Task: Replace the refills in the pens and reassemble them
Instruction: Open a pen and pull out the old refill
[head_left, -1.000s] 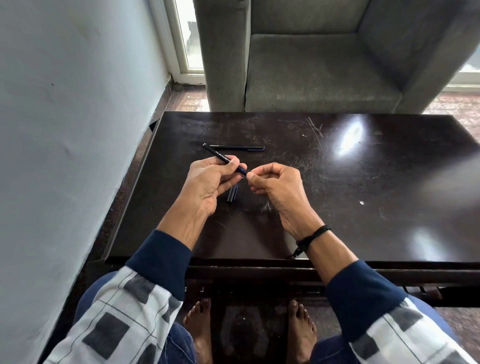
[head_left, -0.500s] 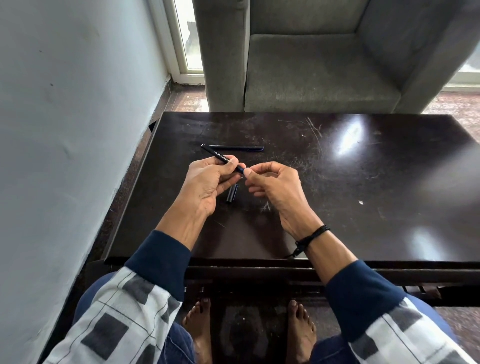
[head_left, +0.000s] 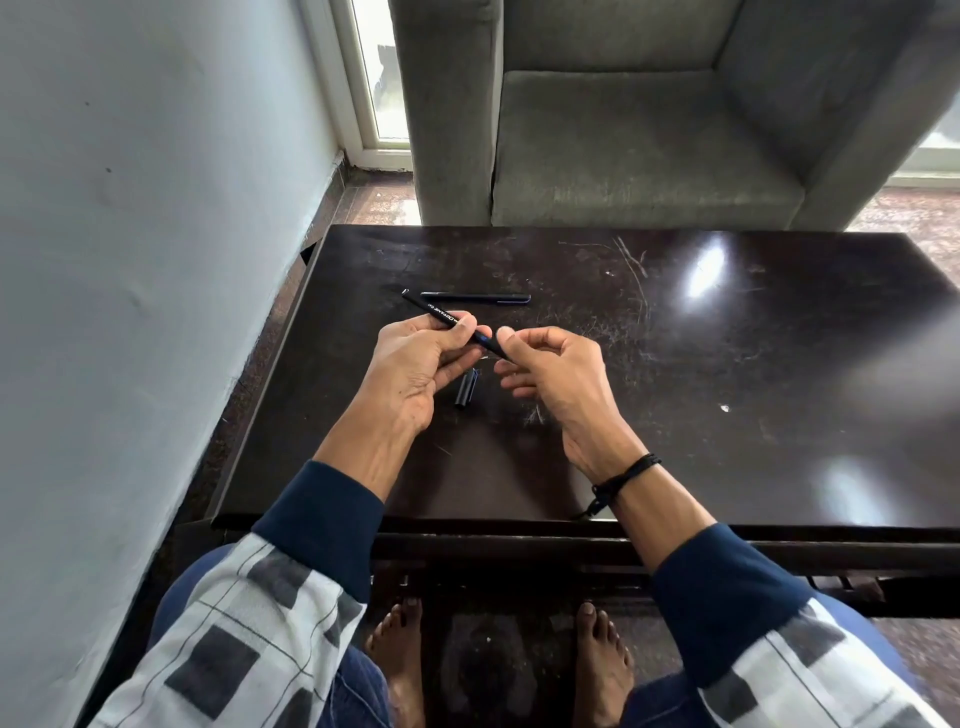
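While the left hand (head_left: 415, 374) curls round the black pen (head_left: 441, 314) at frame centre and the right hand (head_left: 556, 379) pinches its front end, a slipping twist could probably drop the tip or refill. Just below lies 1 short dark piece (head_left: 466, 387), likely a cap. Above them, the 2nd pen (head_left: 475, 298) might roll on the table (head_left: 727, 364).

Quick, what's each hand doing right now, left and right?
Left hand: grips the pen by its barrel.
Right hand: pinches the same pen's front end.
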